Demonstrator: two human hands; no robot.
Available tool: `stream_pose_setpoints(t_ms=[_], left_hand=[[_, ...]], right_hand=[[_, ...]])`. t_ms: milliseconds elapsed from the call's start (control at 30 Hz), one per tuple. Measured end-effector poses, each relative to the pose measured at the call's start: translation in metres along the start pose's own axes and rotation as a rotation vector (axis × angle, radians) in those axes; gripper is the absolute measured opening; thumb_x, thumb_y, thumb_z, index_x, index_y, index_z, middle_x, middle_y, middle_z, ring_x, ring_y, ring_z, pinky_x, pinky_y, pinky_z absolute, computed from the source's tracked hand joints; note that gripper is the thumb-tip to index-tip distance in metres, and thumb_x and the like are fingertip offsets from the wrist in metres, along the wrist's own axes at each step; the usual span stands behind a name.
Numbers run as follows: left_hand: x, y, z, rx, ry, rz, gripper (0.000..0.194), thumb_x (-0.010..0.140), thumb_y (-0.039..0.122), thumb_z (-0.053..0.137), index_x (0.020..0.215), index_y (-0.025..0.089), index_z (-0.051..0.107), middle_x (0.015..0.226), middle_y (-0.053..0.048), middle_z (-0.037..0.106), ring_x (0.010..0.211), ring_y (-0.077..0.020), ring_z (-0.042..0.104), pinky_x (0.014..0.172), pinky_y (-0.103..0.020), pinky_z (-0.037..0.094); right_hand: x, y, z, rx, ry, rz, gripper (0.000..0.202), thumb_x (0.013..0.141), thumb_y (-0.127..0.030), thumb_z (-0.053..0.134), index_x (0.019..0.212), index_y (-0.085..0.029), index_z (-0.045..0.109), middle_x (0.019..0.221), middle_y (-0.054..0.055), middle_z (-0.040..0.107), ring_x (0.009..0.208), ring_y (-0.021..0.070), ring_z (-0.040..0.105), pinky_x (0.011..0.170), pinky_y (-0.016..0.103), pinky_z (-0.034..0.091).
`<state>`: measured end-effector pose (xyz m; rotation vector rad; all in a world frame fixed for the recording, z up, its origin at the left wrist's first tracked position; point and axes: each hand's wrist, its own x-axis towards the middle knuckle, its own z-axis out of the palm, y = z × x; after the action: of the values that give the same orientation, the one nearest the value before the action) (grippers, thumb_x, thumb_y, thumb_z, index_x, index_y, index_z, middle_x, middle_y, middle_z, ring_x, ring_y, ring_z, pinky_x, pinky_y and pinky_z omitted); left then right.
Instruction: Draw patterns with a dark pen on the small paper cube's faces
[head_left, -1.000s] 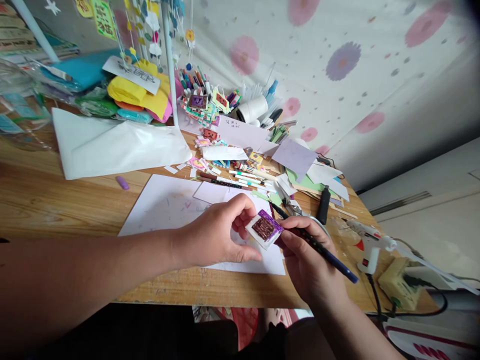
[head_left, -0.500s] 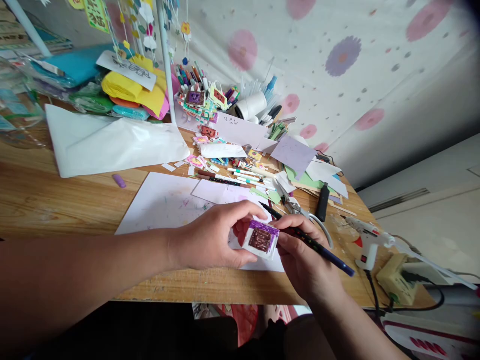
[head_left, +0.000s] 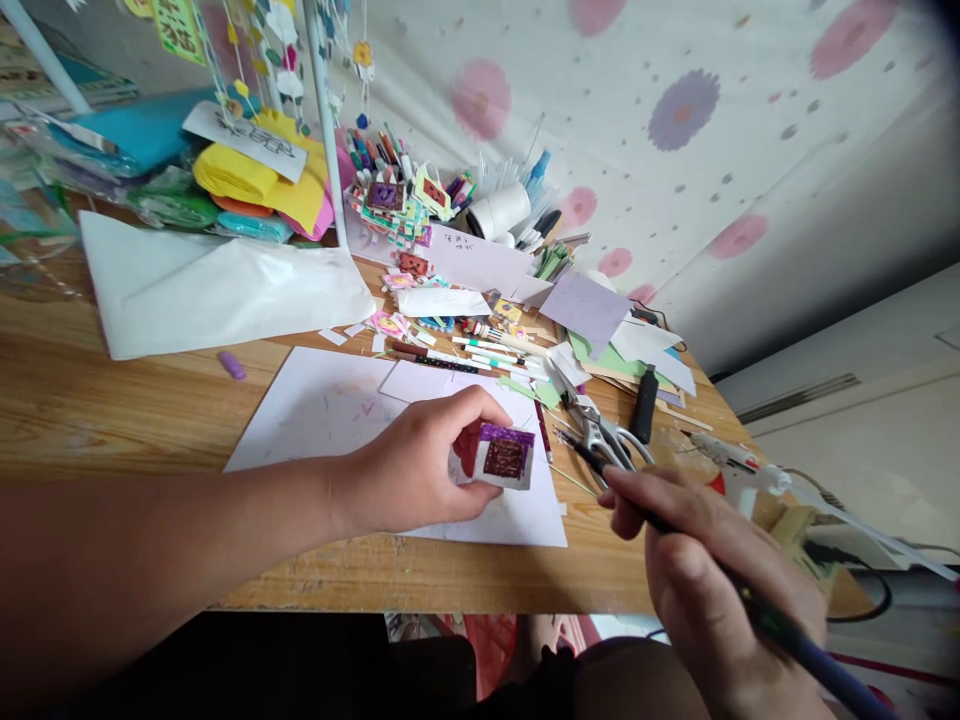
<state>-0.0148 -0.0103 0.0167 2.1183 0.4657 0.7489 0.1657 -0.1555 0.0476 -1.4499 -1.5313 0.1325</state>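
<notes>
Between the fingers and thumb of my left hand (head_left: 424, 460) is a small white block (head_left: 517, 474). Its face carries a brown square, with purple colouring along the top and right edges and white below. Off to the right, my right hand (head_left: 720, 570) grips a dark marker pen (head_left: 780, 622), its tip pointing left and away from me. The two hands are apart. Beneath the left hand lies a white sheet of paper (head_left: 300, 410) with faint coloured marks. Close beyond the pen tip rest scissors (head_left: 596, 425) with pale handles.
Several markers (head_left: 487, 350) and paper scraps cover the table's middle. A white glue gun (head_left: 739, 462) stands at the right by a power strip. A white folded sheet (head_left: 217, 300) and a purple piece (head_left: 232, 365) lie left. Yellow packets (head_left: 247, 175) are stacked behind.
My right hand has moved right and toward me with the marker, away from the block. The left hand has shifted slightly left, and the block's face has turned a little.
</notes>
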Motion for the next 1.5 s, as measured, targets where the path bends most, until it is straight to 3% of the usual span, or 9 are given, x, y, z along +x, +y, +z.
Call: stream_pose_setpoints(t_ms=[100,300,633,867,1200,1500], left_hand=[[0.000,0.000,0.000,0.011,0.002,0.005,0.029,0.068,0.016,0.064,0.094,0.018,0.052,0.083,0.000,0.063,0.070,-0.0126,0.058,0.063,-0.024,0.047],[0.000,0.000,0.000,0.031,-0.010,0.005,0.029,0.067,0.016,0.064,0.094,0.017,0.052,0.084,-0.001,0.064,0.072,-0.0137,0.060,0.063,-0.025,0.047],[0.000,0.000,0.001,0.029,-0.004,0.017,0.028,0.068,0.016,0.065,0.093,0.018,0.052,0.083,0.001,0.064,0.069,-0.0125,0.059,0.062,-0.024,0.046],[0.000,-0.001,0.001,0.025,-0.024,-0.006,0.032,0.066,0.013,0.064,0.096,0.019,0.052,0.085,0.000,0.064,0.072,-0.0132,0.060,0.064,-0.025,0.047],[0.001,-0.001,0.001,0.034,-0.013,-0.009,0.032,0.066,0.013,0.064,0.095,0.019,0.052,0.085,0.001,0.065,0.072,-0.0134,0.060,0.064,-0.025,0.046],[0.000,0.000,0.000,0.033,-0.018,0.007,0.031,0.067,0.014,0.064,0.095,0.018,0.052,0.085,0.000,0.064,0.072,-0.0133,0.060,0.063,-0.024,0.047]], right_hand=[[-0.005,-0.015,0.003,-0.076,0.006,0.005,0.015,0.080,-0.022,0.061,0.094,-0.024,0.066,0.077,0.004,0.066,0.066,0.0178,0.062,0.056,0.029,0.049],[-0.008,-0.018,0.010,-0.127,-0.005,-0.019,0.017,0.077,-0.015,0.062,0.089,-0.026,0.060,0.080,0.002,0.066,0.070,0.0176,0.064,0.060,0.028,0.051],[-0.002,-0.018,0.002,-0.111,-0.111,-0.093,0.021,0.074,-0.011,0.063,0.089,-0.025,0.060,0.072,0.001,0.066,0.066,0.0176,0.065,0.059,0.028,0.052],[-0.007,-0.018,0.009,-0.165,-0.004,-0.041,0.017,0.077,-0.015,0.063,0.090,-0.025,0.061,0.078,0.001,0.067,0.070,0.0175,0.066,0.061,0.029,0.052],[-0.009,-0.021,0.004,-0.149,-0.001,-0.040,0.016,0.076,-0.015,0.064,0.088,-0.025,0.063,0.074,0.003,0.067,0.071,0.0199,0.066,0.062,0.031,0.054],[-0.008,-0.022,0.007,-0.178,-0.025,-0.020,0.016,0.077,-0.016,0.064,0.090,-0.026,0.062,0.078,0.000,0.067,0.071,0.0159,0.066,0.064,0.027,0.052]])
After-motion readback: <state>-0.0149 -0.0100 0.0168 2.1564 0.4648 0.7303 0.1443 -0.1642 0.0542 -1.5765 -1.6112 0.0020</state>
